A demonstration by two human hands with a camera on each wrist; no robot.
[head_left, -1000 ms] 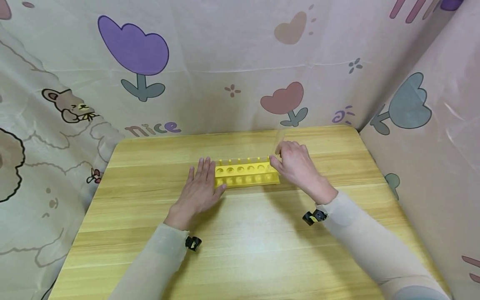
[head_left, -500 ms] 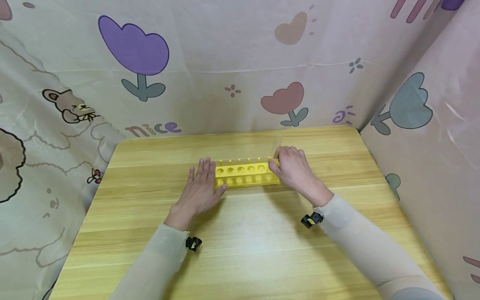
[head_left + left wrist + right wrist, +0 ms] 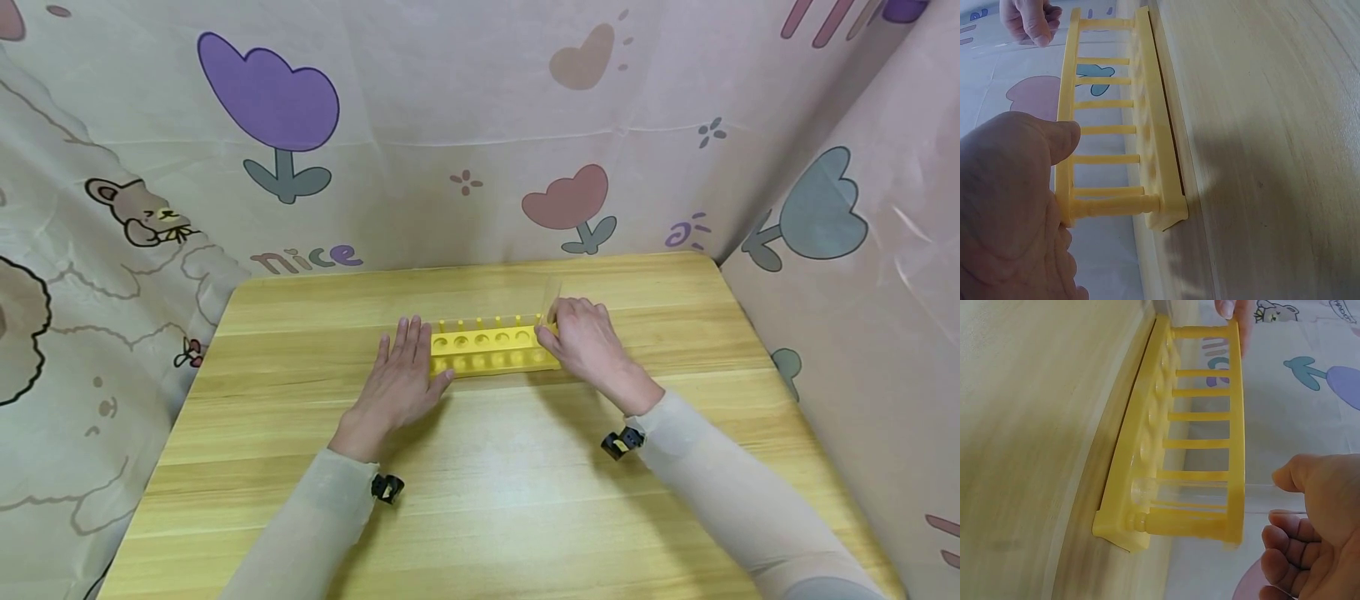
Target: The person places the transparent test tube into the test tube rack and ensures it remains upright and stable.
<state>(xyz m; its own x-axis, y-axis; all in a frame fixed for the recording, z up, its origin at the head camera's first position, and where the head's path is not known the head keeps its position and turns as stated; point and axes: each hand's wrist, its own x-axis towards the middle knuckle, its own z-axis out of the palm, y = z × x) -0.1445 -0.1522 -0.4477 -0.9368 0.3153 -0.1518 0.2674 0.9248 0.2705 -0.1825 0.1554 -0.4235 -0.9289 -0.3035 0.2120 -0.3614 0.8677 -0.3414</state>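
A yellow test tube rack stands lengthwise on the table, with a row of holes in its top and a line of pegs along the back. Against its left end rests my left hand, fingers straight and thumb touching the top plate. At the right end my right hand pinches a clear test tube between thumb and fingers. The tube passes down through the end hole, its rounded bottom close over the rack's base. In the head view its upper part sticks up beyond the fingers.
The wooden table reaches a patterned curtain at the back, with more curtain along the left and right sides. A small black camera sits on each wrist.
My right hand has moved slightly down and left with the test tube, which now stands lower in the end hole. The left hand and the rack have not moved.
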